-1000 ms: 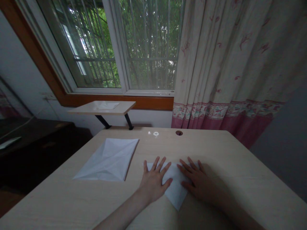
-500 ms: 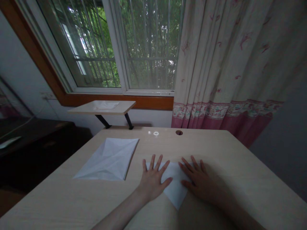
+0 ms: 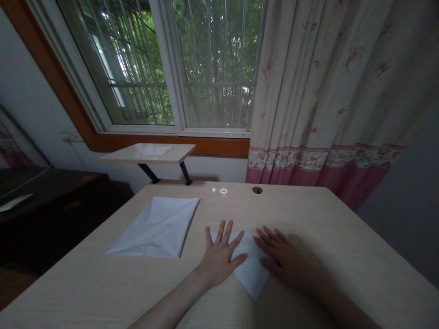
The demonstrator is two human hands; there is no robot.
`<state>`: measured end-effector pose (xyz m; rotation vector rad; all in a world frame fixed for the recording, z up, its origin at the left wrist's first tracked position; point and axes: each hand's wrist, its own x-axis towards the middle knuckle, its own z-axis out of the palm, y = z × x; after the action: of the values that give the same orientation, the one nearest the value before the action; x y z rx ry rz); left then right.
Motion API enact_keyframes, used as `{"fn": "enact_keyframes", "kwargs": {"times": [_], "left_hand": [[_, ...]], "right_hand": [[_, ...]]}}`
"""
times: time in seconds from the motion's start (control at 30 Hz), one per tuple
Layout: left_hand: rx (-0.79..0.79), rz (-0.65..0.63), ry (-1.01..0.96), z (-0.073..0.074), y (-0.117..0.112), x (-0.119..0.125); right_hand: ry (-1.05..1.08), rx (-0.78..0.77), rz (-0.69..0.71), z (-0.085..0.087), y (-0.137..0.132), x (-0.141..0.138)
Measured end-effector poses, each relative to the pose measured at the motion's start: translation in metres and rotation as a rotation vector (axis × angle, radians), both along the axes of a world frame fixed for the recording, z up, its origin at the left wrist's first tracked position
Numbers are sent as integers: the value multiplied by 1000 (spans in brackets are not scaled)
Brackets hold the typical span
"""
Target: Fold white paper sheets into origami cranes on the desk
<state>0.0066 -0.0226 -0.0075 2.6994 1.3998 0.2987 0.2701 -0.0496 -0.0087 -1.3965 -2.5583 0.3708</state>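
A folded white paper (image 3: 251, 273) lies on the light wooden desk (image 3: 308, 219), pointing toward me. My left hand (image 3: 219, 256) lies flat on its left part, fingers spread and open. On the paper's right part my right hand (image 3: 283, 260) presses down, its fingers stretched out and close together. Neither hand grips anything.
A stack of creased white sheets (image 3: 156, 227) lies on the desk to the left. A round cable hole (image 3: 257, 190) sits near the far edge. Behind are a small raised shelf (image 3: 149, 153), a barred window (image 3: 178, 64) and a floral curtain (image 3: 329, 91). A dark cabinet (image 3: 51, 201) stands left.
My right hand's fingers have drawn closer together on the paper. The left hand has barely shifted. The paper stays in place.
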Motion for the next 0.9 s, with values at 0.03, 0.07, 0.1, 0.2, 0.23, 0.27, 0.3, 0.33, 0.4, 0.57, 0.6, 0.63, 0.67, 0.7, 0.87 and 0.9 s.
{"fn": "enact_keyframes", "kwargs": {"times": [0.03, 0.07, 0.1, 0.2, 0.23, 0.27, 0.3, 0.33, 0.4, 0.57, 0.6, 0.63, 0.67, 0.7, 0.87, 0.9], "left_hand": [[-2, -4, -2, 0, 0, 0], [-6, -8, -2, 1, 0, -1], [-10, -11, 0, 1, 1, -1], [10, -30, 9, 2, 1, -3], [33, -38, 6, 2, 2, -4], [60, -47, 1, 2, 3, -4], [86, -58, -5, 2, 3, -4], [109, -67, -12, 2, 4, -5], [132, -78, -31, 4, 6, -4], [84, -70, -137, 15, 5, -1], [62, -64, -161, 17, 4, 0], [38, -55, -182, 19, 3, 0], [11, -46, -198, 20, 3, 0], [-16, -36, -210, 21, 2, 0], [-94, -22, -289, 25, 0, -1], [-95, -28, -305, 26, 0, -1]], "right_hand": [[2, -9, 12, 1, 1, 1], [3, -19, 28, 2, 1, 3], [4, -29, 43, 3, 2, 4], [-8, -69, 85, 4, 5, 8], [-12, -76, 87, 4, 6, 9], [-13, -79, 84, 4, 6, 9], [-11, -78, 79, 3, 6, 10], [-6, -76, 74, 3, 6, 10], [7, -68, 71, 2, 6, 10], [12, -65, 79, 7, 5, 10], [5, -71, 79, 8, 5, 10], [1, -74, 79, 9, 5, 10], [2, -74, 78, 10, 6, 10], [8, -71, 76, 11, 6, 11], [48, -42, 49, 10, 7, 14], [51, -38, 46, 11, 7, 14]]}}
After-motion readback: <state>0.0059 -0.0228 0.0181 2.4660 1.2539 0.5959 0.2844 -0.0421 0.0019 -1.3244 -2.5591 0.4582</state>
